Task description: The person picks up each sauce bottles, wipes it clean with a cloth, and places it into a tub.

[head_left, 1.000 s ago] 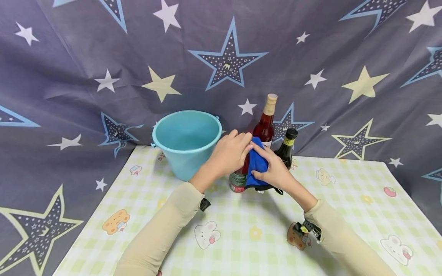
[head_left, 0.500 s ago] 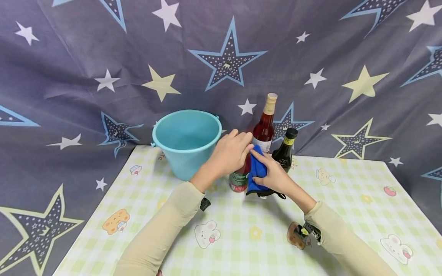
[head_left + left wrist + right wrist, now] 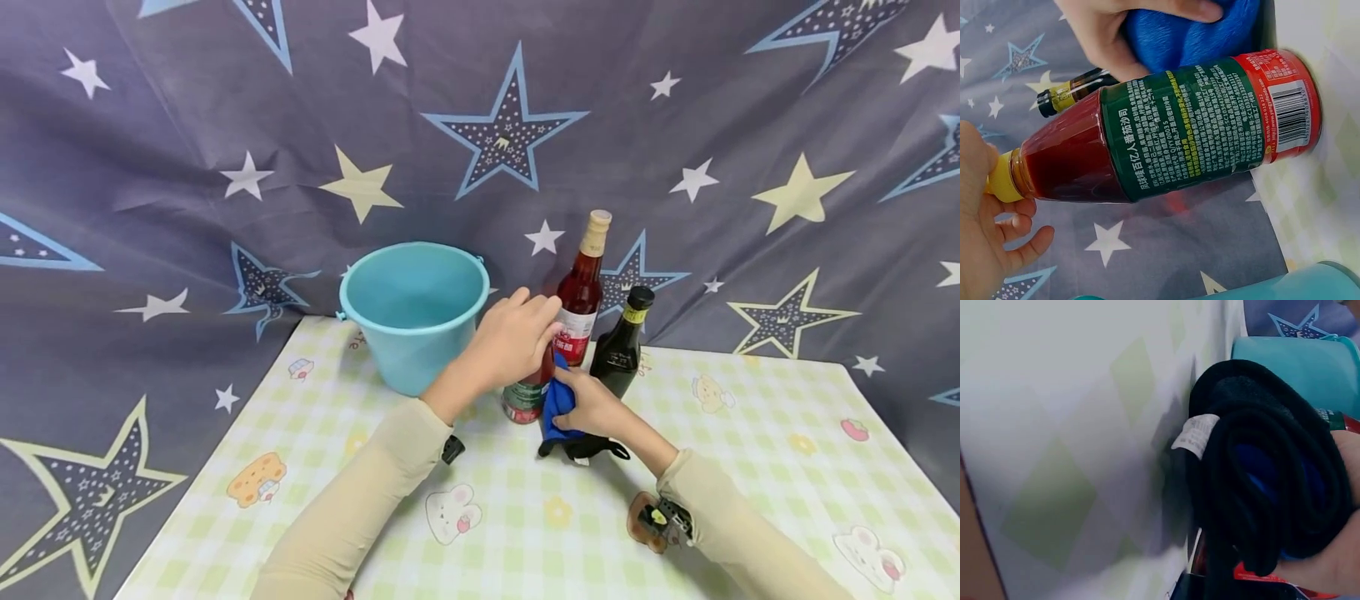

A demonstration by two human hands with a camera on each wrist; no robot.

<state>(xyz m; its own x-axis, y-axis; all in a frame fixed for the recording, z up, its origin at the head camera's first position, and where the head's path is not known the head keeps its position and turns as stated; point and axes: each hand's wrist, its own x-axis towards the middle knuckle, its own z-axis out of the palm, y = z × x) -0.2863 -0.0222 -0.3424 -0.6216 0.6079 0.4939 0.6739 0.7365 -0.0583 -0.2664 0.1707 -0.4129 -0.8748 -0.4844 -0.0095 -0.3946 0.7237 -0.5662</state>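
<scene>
My left hand (image 3: 513, 337) grips the yellow cap (image 3: 1004, 178) of an upright ketchup bottle (image 3: 1179, 131) with a green and red label. In the head view that hand hides the bottle's top; only the lower label shows. My right hand (image 3: 596, 406) holds a folded blue cloth (image 3: 558, 400) with black edging against the bottle's right side, low down near the table. Seen from the right wrist, the cloth (image 3: 1266, 437) is rolled into loops, and a small white tag (image 3: 1196, 435) sticks out of it.
Behind the hands stands a tall bottle of red liquid (image 3: 580, 292) with a cream top. A dark bottle (image 3: 617, 358) with a black cap is beside it, behind my right hand. To the left is a light blue bucket (image 3: 401, 358). A checked cloth (image 3: 555, 558) covers the table.
My right hand and the blue cloth have moved down along the ketchup bottle, uncovering more of the tall red bottle's label. My left hand keeps its hold. The head view has shifted slightly.
</scene>
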